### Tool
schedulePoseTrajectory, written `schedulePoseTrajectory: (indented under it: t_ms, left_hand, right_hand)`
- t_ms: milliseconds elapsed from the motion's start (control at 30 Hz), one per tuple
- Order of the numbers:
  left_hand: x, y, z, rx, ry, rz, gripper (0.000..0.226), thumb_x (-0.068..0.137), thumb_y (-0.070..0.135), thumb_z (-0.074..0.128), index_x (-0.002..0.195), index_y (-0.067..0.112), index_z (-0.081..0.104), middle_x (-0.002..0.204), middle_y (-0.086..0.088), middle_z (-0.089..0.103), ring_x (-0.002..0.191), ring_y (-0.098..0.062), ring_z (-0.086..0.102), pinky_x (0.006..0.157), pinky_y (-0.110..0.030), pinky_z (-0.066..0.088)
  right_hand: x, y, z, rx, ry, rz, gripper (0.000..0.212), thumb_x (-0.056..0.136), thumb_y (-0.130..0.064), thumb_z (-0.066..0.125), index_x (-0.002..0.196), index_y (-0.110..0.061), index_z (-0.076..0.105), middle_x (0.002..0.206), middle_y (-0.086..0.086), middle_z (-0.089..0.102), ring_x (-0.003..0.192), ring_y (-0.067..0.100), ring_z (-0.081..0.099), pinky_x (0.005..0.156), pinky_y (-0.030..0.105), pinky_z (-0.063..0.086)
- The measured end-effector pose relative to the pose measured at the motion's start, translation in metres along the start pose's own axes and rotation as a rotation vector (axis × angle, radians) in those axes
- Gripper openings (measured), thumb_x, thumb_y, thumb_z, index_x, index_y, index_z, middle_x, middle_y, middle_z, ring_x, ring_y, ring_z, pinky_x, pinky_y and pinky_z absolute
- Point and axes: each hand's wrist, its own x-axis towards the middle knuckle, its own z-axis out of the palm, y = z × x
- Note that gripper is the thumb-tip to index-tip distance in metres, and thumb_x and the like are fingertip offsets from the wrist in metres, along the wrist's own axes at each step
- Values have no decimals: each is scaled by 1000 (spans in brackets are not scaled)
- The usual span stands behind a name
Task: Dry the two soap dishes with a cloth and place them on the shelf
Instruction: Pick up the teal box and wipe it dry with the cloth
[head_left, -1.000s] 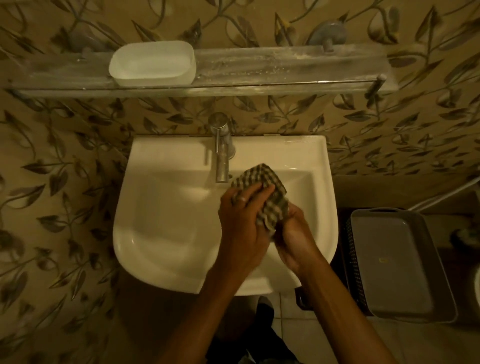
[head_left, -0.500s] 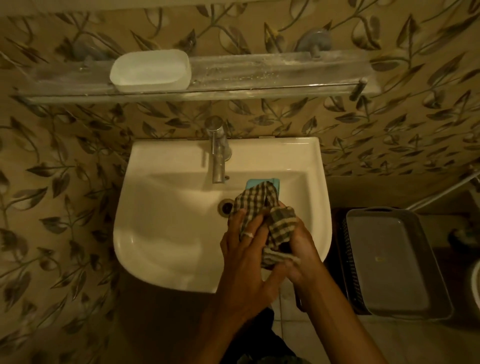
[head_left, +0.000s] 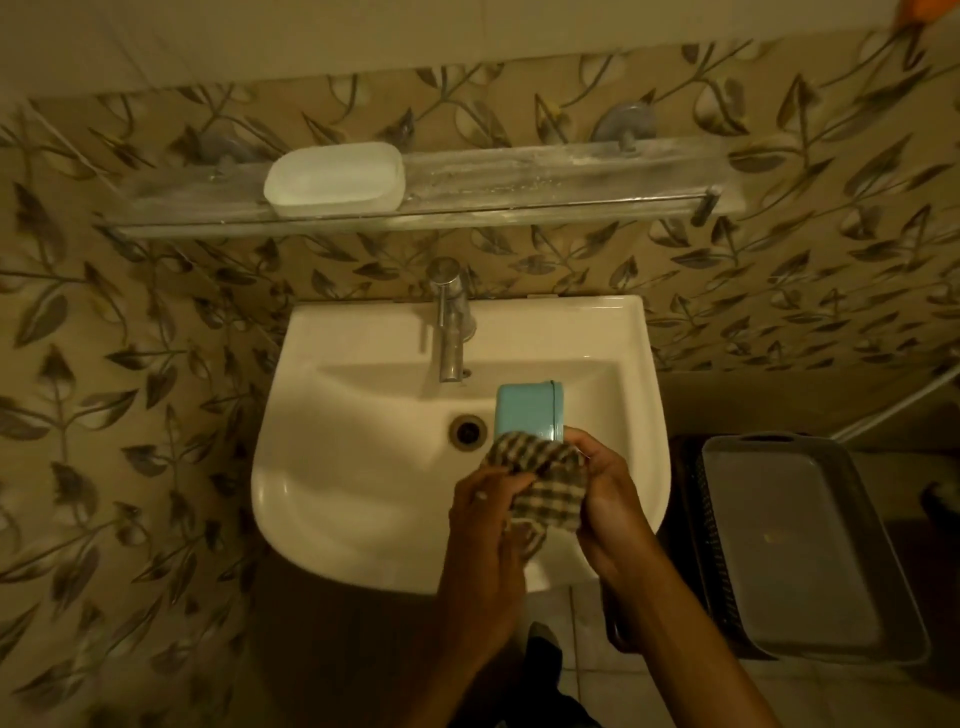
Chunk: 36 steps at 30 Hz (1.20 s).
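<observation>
white soap dish (head_left: 335, 179) already on shelf (head_left: 545, 171). both hands over sink (head_left: 322, 493): right hand (head_left: 605, 499) grips teal soap dish (head_left: 527, 413), left hand (head_left: 485, 519) clamps checked cloth (head_left: 545, 486) round its near end. drying step 2; next: finish wiping, lift to shelf w/ steady grip.

dim, warm yellow light fills a small bathroom. the wall (head_left: 156, 364) is tiled in a tan leaf-and-vine pattern, with plain pale tiles (head_left: 260, 36) above it. a white ceramic basin (head_left: 332, 499) is fixed to the wall, a chrome tap (head_left: 451, 332) at its back edge and a drain (head_left: 468, 429) in its bowl. at the right a grey tray (head_left: 800, 551) lies on a dark basket (head_left: 696, 525), over pale floor tiles (head_left: 587, 675).
</observation>
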Motion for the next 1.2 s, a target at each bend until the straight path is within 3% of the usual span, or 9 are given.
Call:
schedulePoseTrajectory:
  t_ms: [133, 267, 433, 533, 667, 767, 867, 1033, 1200]
  left_hand:
    - [0, -18, -15, -585, 156, -577, 20, 96, 12, 41, 109, 13, 57, 103, -8, 63, 106, -34, 59, 87, -38, 51]
    - [18, -13, -45, -1121, 343, -520, 67, 102, 23, 17, 77, 24, 78, 76, 0, 75, 70, -13, 71, 59, -23, 58]
    - [49, 16, -61, -748, 328, -133, 36, 96, 30, 34, 87, 22, 68, 78, 1, 68, 70, -10, 66, 60, -29, 55]
    - [55, 43, -36, -416, 179, 92, 32, 87, 32, 51, 110, 9, 53, 102, -2, 62, 90, -3, 63, 74, -16, 52]
    - [51, 56, 3, 303, 163, 249, 39, 79, 17, 54, 118, 21, 51, 132, -2, 50, 126, -18, 41, 101, -34, 37]
    - [55, 41, -6, 68, 101, 111, 37, 86, 11, 48, 120, 27, 48, 127, -1, 50, 124, -20, 44, 99, -29, 42]
    - [52, 26, -13, -242, 74, -101, 36, 90, 6, 47, 118, 28, 44, 122, -3, 51, 115, -23, 54, 87, -27, 53]
    - [9, 49, 19, 139, 84, 283, 35, 79, 21, 47, 113, 25, 52, 139, 11, 40, 140, -13, 23, 115, -39, 23]
    - [50, 42, -22, -52, 74, 109, 35, 84, 12, 47, 111, 33, 48, 121, 7, 49, 118, -23, 48, 95, -49, 48]
  right_hand:
    - [15, -1, -17, -245, 173, -6, 28, 93, -6, 37, 92, -12, 64, 98, 10, 67, 94, 29, 61, 67, 32, 46]
    - [25, -6, -11, -161, 432, 32, 41, 93, -36, 42, 59, -19, 56, 69, 2, 57, 75, 23, 54, 66, 32, 40]
    - [23, -15, 8, -269, 529, -164, 56, 90, -55, 48, 50, -17, 59, 50, -3, 60, 49, 12, 59, 49, 24, 45]
    - [16, -14, 20, -339, 531, -306, 50, 95, -37, 51, 50, -14, 52, 51, 2, 54, 50, 15, 53, 52, 29, 42]
    - [5, -2, 16, -337, 316, -276, 26, 96, 2, 44, 80, -15, 56, 78, -3, 54, 74, 4, 59, 65, 11, 44]
    - [8, -9, 12, -139, 406, -291, 30, 96, 1, 40, 79, 6, 65, 77, 13, 64, 73, 23, 62, 59, 18, 45]
    - [3, -11, 10, -139, 507, -267, 47, 94, -16, 47, 47, -13, 47, 41, -8, 49, 43, 10, 49, 46, 24, 39]
    - [-6, -1, 2, -271, 459, -237, 41, 98, -19, 47, 60, -3, 52, 60, 12, 54, 48, 10, 51, 52, 25, 45]
    - [-8, -15, 13, -82, 465, -291, 49, 90, -17, 49, 43, -24, 55, 38, -11, 48, 35, -1, 46, 40, 17, 39]
